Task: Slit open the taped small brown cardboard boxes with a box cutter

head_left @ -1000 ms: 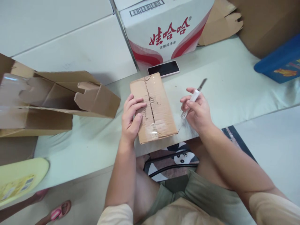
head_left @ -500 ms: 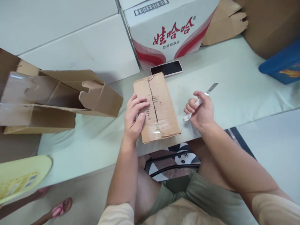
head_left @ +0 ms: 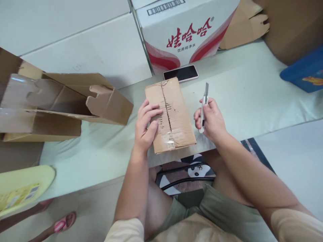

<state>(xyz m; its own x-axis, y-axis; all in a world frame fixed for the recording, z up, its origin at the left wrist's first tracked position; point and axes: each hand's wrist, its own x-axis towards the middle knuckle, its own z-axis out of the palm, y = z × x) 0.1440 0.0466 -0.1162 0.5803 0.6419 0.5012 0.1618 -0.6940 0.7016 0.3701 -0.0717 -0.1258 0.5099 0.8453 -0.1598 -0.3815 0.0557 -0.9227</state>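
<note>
Flat brown corrugated carton (head_left: 174, 111), taped seam, on pale worktop (head_left: 252, 94): your left hand (head_left: 145, 126) presses it, fingers spread. Your right hand (head_left: 210, 119) fingers pinch slim white utility knife (head_left: 204, 107), metal blade out, beside carton.

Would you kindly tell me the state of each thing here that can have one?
small box: shut, tape across its seam, lying flat under the left hand.
knife: blade out, pointing away, gripped in the right hand.
phone: screen dark, lying flat.
big box: open, flaps spread, on its side.
</note>
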